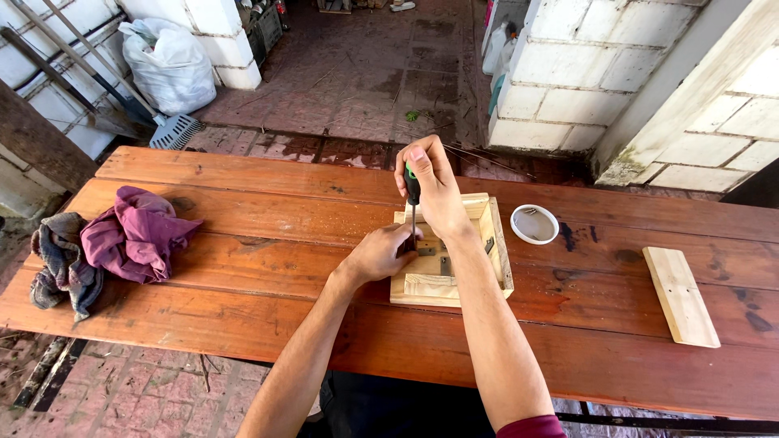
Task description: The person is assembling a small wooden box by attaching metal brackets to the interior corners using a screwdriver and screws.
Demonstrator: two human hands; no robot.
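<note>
R hand [438, 195] clenched on screwdriver [413, 188], tip down inside small wooden box [497, 243], mid-table [243, 211]. L hand [380, 253] pinching at tip/bracket. Box likely light, stiff; steady by walls.

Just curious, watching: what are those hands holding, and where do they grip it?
Right hand grips a screwdriver by its handle; left hand steadies the wooden box.

Wooden table [243, 219] bears rags [114, 243], box [495, 243], lid [535, 224], plank [681, 296].
</note>
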